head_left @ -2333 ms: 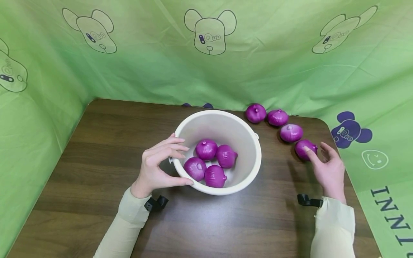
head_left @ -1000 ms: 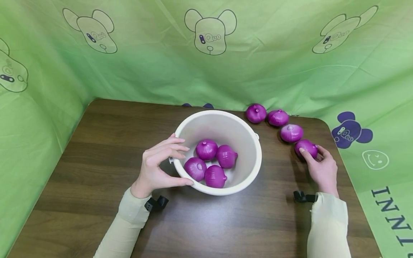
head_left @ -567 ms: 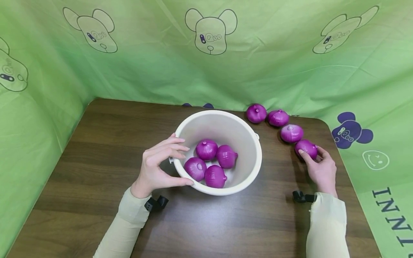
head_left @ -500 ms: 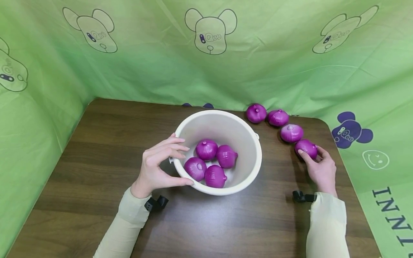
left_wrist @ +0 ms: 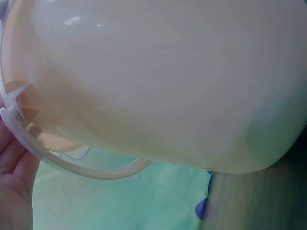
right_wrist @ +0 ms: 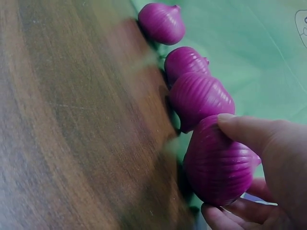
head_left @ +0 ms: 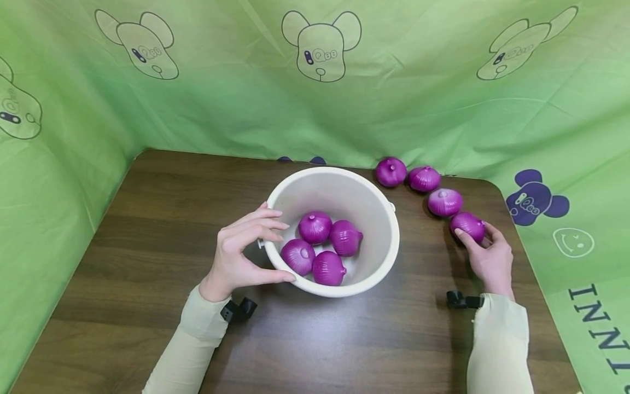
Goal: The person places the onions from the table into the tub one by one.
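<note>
A purple toy onion (head_left: 467, 226) is held in the grip of the right hand (head_left: 487, 260) at the far right of the brown desk (head_left: 147, 230): in the right wrist view the thumb (right_wrist: 249, 132) is laid over its top and the fingers (right_wrist: 230, 215) are curled beneath it, so the grip is closed round the onion. The onion sits on the desk close to the green cloth (head_left: 443, 98) that walls the desk in. Its stem-to-root axis is seen lying roughly level rather than upright, with a small pointed tip turned toward the cloth on the right; the ribs run along that axis.

Three more purple onions (head_left: 445, 202) are set in a curved row beyond it, each just beside the next, the nearest one almost touching the held one.

The near left rim of a white plastic bucket (head_left: 384, 219) at the middle of the desk is steadied by the left hand (head_left: 236, 257), thumb along the rim and fingers bent lightly over its edge. Four purple onions in the bucket (head_left: 315, 227) are clustered together on its floor, stems pointing up or sideways.
</note>
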Motion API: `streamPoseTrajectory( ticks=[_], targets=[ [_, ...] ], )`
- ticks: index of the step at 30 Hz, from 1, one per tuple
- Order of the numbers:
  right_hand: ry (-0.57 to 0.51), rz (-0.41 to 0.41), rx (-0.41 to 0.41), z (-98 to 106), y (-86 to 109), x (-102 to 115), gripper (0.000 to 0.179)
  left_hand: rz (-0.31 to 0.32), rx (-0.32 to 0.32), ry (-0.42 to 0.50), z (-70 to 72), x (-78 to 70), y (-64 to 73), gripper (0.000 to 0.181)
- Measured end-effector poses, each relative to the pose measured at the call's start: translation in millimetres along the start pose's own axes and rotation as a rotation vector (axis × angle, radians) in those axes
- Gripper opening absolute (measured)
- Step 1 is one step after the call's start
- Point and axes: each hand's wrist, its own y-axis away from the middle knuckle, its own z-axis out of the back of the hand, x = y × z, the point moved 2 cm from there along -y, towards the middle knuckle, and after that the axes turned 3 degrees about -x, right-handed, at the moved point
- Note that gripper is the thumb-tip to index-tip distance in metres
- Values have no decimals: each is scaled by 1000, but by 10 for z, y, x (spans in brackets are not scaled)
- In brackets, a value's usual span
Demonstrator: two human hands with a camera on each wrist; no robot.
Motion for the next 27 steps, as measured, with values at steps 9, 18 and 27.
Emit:
streamPoseTrajectory(
  ticks=[9, 18, 27],
  targets=[
    [-21, -12, -28, 38, -12, 13, 87, 0, -1, 1, -1, -6, -5, 55],
    [-59, -23, -28, 75, 6, 57, 88, 2, -2, 2, -5, -11, -1, 54],
    [-122, -10, -61, 107, 49, 152, 85, 2, -4, 1, -6, -13, -1, 53]
  ],
)
